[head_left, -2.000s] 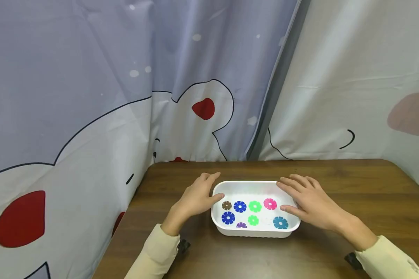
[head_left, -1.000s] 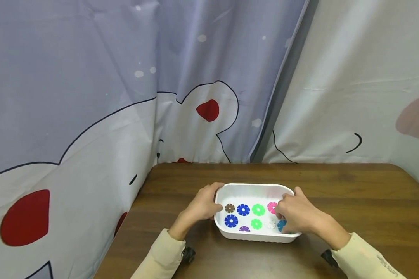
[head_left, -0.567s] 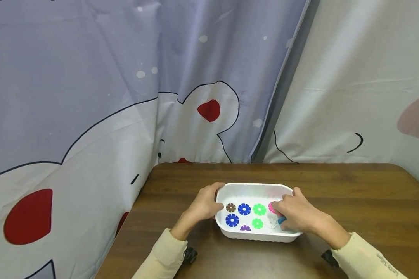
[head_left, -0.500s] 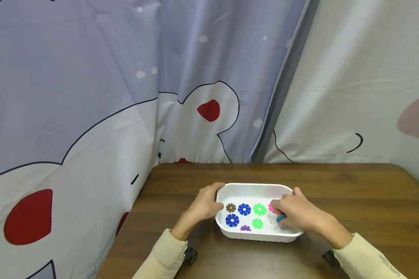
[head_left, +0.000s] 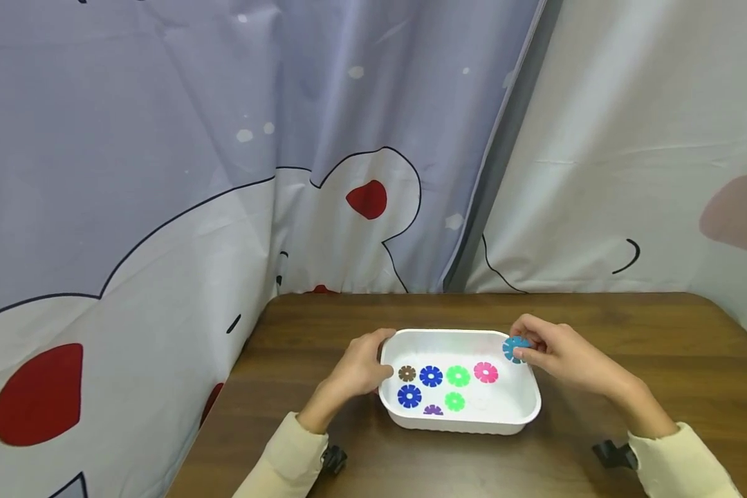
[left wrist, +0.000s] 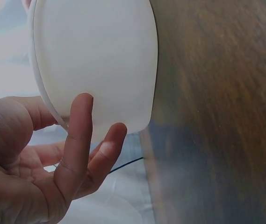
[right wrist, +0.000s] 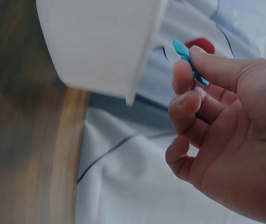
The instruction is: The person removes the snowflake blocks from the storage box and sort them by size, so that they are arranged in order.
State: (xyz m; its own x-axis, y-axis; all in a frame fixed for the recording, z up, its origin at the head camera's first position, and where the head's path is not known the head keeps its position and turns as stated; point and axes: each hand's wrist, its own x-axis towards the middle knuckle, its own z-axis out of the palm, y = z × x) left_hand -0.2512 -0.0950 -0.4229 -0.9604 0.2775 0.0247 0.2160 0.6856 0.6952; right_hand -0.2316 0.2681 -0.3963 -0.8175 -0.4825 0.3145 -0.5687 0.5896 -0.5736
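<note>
My right hand [head_left: 557, 353] pinches a light blue snowflake disc [head_left: 515, 348] between thumb and fingertips, over the tray's far right corner. The right wrist view shows the same disc [right wrist: 184, 50] nearly edge-on. With its thumb over the rim and fingers against the outer wall, my left hand [head_left: 359, 366] grips the left end of a white plastic tray [head_left: 460, 420]. More discs lie on the tray floor: a brown one [head_left: 407, 373], a pink one [head_left: 485, 372], a purple one [head_left: 433, 409], two dark blue ones [head_left: 431, 376] and two green ones [head_left: 458, 375].
The tray stands on a brown wooden table [head_left: 324, 315]. Behind and to the left of the table hangs a printed curtain [head_left: 187, 249], with its white part [head_left: 566, 173] at the back right. A black band mount [head_left: 615, 454] sits at the right wrist.
My left hand has come to the tray's left end and taken hold. My right hand has reached into the tray, picked up the light blue disc and raised it toward the far right corner.
</note>
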